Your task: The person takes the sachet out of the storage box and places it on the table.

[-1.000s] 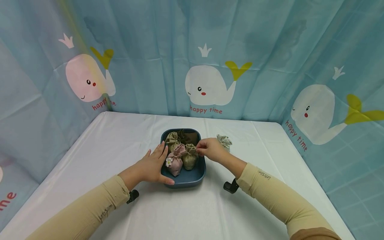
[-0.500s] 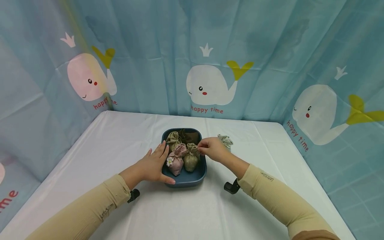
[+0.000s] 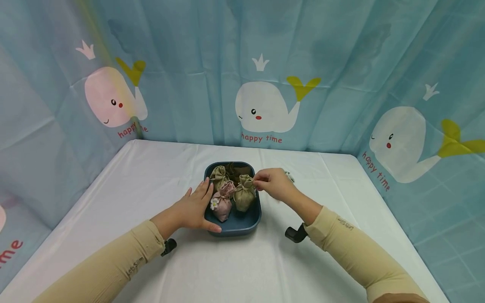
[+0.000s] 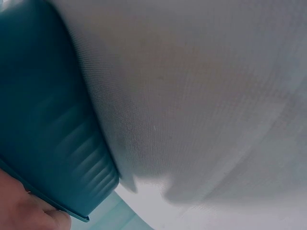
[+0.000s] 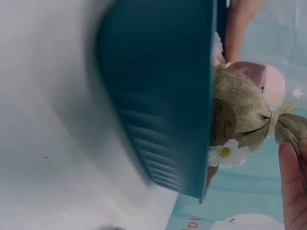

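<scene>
A dark blue tray (image 3: 235,229) sits mid-table and holds several small cloth pouches. My right hand (image 3: 257,183) pinches the tied neck of an olive pouch (image 3: 244,198), which hangs slightly raised at the tray's right side. The right wrist view shows this olive pouch (image 5: 240,120) with a round label and a white flower above the tray wall (image 5: 158,96), and one fingertip (image 5: 291,187) by its neck. My left hand (image 3: 198,202) rests with straight fingers on the tray's left rim, thumb at the front corner. Beside it lies a pink pouch (image 3: 221,206) with a white flower.
Another olive pouch (image 3: 217,173) and a dark brown one (image 3: 238,170) lie at the tray's back. A pale pouch (image 3: 289,176) on the white tablecloth (image 3: 151,176) is mostly hidden behind my right hand. Blue whale-print curtains (image 3: 261,105) close in three sides.
My right hand has risen and moved slightly back, lifting the olive pouch by its neck. The pale pouch behind is now mostly covered. The left hand has stayed put.
</scene>
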Action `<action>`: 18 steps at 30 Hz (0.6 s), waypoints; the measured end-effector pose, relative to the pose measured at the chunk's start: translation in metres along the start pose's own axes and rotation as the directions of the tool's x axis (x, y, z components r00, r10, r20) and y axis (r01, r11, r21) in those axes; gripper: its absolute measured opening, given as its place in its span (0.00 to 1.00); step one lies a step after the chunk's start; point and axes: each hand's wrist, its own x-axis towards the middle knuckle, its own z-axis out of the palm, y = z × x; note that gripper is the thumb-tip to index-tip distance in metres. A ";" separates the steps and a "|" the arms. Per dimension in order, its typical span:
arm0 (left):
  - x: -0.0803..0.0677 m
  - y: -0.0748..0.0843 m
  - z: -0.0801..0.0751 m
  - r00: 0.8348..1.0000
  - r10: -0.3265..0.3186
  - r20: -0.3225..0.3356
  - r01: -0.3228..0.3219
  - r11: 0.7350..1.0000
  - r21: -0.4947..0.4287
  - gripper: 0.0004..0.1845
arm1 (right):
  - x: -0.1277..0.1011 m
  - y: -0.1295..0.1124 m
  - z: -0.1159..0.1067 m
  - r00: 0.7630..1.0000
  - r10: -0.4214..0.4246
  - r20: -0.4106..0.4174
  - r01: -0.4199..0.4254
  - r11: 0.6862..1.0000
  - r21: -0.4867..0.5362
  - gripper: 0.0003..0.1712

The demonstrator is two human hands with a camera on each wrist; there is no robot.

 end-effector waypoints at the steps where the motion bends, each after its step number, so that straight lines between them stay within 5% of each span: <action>1: 0.000 0.000 0.000 1.000 0.000 0.000 0.000 1.000 0.003 0.72 | -0.001 -0.001 -0.002 1.000 -0.001 -0.006 0.001 1.000 -0.005 0.06; 18: -0.001 0.000 0.000 1.000 -0.001 0.006 0.001 1.000 -0.003 0.72 | -0.004 -0.006 -0.014 0.993 -0.060 -0.100 0.065 0.997 0.050 0.04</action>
